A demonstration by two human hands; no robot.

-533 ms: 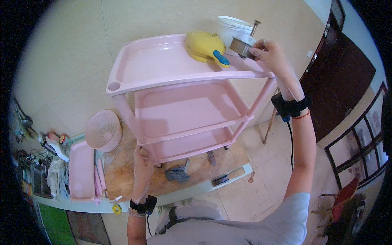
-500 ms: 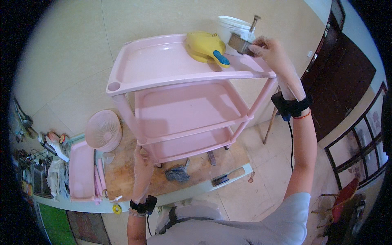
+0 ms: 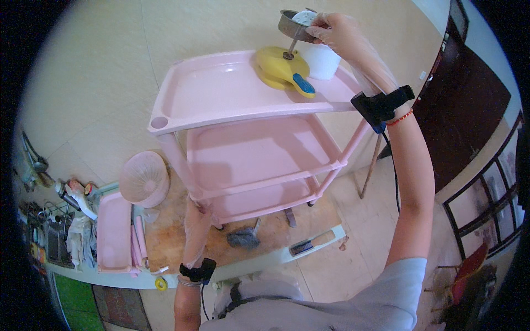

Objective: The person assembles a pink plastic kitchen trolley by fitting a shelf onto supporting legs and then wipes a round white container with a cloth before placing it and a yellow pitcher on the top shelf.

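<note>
A three-tier pink plastic cart stands on the counter in front of me. My left hand, in a clear glove, is closed around the lower part of its front left leg. Above the top tier, my gloved right hand pinches the rim of a round grey metal piece. Its rod points down and ends in a small disc. Just below that disc lies a yellow rounded scoop-like thing with a blue-tipped handle. A white bucket stands behind it, partly hidden by my right hand.
A grey crumpled cloth and a brush lie on the counter's wooden board. To the left are a pink basket, a pink tray, pink tubes and a yellow tape roll. A red chair stands at right.
My right hand has moved up and left with the metal piece, turning it so the rod points down instead of up. My left hand stays at the cart's leg.
</note>
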